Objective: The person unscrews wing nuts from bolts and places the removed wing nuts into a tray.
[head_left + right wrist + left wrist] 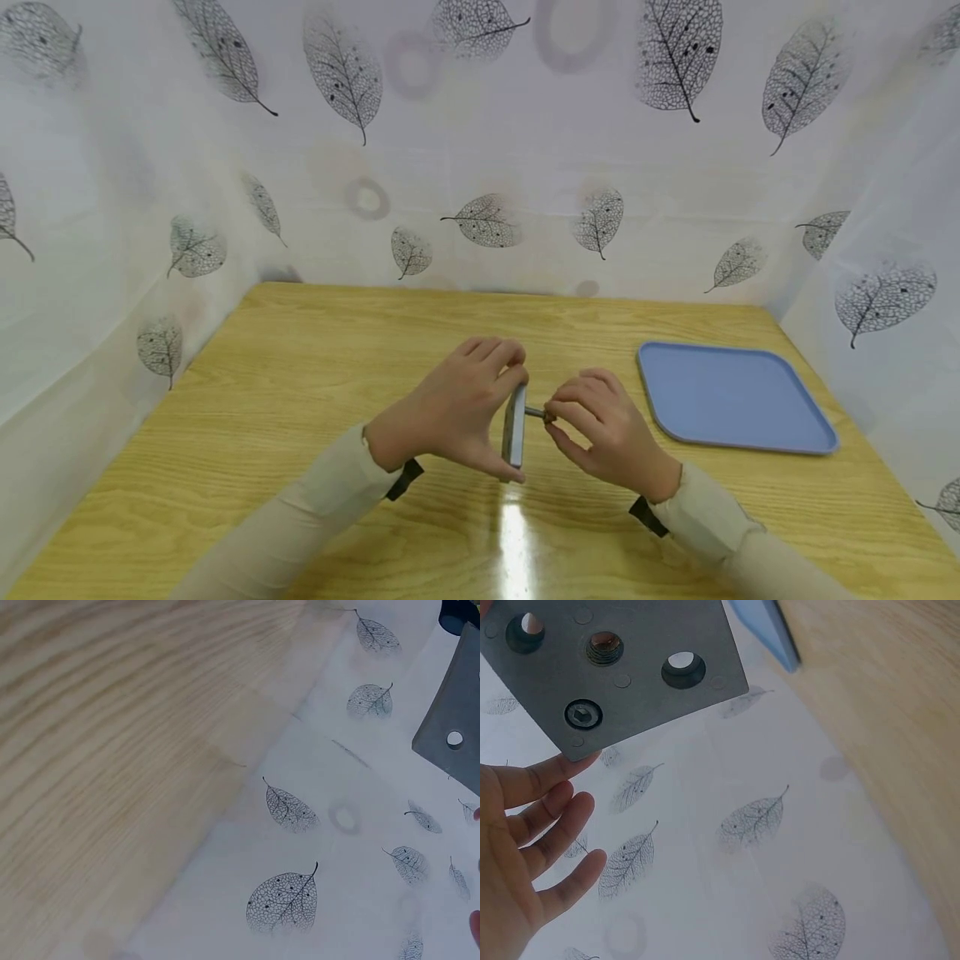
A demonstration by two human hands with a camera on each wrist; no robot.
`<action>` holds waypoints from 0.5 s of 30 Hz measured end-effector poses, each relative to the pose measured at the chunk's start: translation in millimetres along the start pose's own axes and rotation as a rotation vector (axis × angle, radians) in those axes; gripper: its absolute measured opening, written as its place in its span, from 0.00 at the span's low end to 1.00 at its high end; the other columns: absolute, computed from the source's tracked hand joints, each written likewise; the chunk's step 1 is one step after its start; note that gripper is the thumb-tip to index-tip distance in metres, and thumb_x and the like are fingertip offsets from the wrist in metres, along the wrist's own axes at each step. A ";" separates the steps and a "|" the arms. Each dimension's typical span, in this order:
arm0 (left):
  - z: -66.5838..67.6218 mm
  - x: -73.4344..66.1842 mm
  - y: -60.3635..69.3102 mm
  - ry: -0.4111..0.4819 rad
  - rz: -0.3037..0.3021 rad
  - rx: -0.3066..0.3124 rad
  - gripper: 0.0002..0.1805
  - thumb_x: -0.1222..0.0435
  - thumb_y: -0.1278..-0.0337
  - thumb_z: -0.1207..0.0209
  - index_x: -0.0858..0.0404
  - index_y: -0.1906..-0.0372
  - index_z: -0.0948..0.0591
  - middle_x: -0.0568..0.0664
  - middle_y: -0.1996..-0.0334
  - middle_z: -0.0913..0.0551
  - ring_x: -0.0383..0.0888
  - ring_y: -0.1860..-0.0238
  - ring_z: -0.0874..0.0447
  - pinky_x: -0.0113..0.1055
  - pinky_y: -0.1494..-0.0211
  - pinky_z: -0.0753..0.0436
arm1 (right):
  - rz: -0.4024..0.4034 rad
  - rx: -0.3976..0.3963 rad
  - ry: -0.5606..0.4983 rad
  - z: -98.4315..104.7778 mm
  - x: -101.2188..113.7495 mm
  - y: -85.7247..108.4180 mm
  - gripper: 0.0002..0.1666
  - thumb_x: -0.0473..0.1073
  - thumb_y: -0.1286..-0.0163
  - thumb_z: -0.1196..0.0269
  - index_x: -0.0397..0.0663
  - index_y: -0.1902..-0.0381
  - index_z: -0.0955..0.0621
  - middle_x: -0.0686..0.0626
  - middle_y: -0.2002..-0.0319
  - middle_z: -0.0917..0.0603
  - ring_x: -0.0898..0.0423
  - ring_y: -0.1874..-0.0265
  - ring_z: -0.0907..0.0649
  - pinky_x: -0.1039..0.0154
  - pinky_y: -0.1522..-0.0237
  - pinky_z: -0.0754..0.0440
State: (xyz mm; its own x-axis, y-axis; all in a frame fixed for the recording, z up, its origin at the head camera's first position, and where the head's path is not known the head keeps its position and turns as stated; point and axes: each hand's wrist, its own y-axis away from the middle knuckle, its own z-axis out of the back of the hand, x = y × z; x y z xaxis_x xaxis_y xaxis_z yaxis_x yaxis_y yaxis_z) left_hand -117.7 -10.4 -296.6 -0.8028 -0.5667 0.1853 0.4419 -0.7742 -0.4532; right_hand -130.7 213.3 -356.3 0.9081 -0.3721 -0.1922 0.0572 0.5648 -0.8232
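Note:
Between thumb and fingers, my left hand (461, 408) grips a grey metal plate (513, 425) by its edges, on end above the table. Pinched in the fingertips of my right hand (607, 425) is a metal bolt (536, 412), its shank pointing at the plate's right face. In the left wrist view the plate (641, 682) shows two plain holes, a threaded hole (604, 649) and a recessed socket-head screw (583, 714). How deep the bolt sits is hidden. Only fingertips of the right hand (475, 927) enter the right wrist view, below a plate corner (454, 712).
A shallow blue tray (738, 396) lies on the right side of the wood-grain table (337, 350). White sheeting (525, 158) printed with dark leaves closes off the back and both sides. Black straps (406, 479) show at both wrists.

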 end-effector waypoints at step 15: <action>-1.2 1.0 0.0 0.006 0.001 -0.003 0.49 0.21 0.84 0.44 0.58 0.62 0.24 0.47 0.58 0.29 0.43 0.58 0.30 0.37 0.49 0.28 | 0.196 -0.108 0.034 2.6 8.0 -6.2 0.12 0.39 0.32 0.45 0.44 0.74 0.19 0.47 0.73 0.18 0.53 0.72 0.19 0.51 0.63 0.24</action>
State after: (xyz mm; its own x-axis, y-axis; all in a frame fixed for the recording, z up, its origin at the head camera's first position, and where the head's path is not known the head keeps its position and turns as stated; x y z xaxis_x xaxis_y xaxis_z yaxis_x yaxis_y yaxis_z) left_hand -118.9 -10.6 -297.5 -0.8050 -0.5655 0.1794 0.4413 -0.7729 -0.4559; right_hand -122.7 208.7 -351.3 0.8828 -0.2890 -0.3703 -0.1649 0.5475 -0.8204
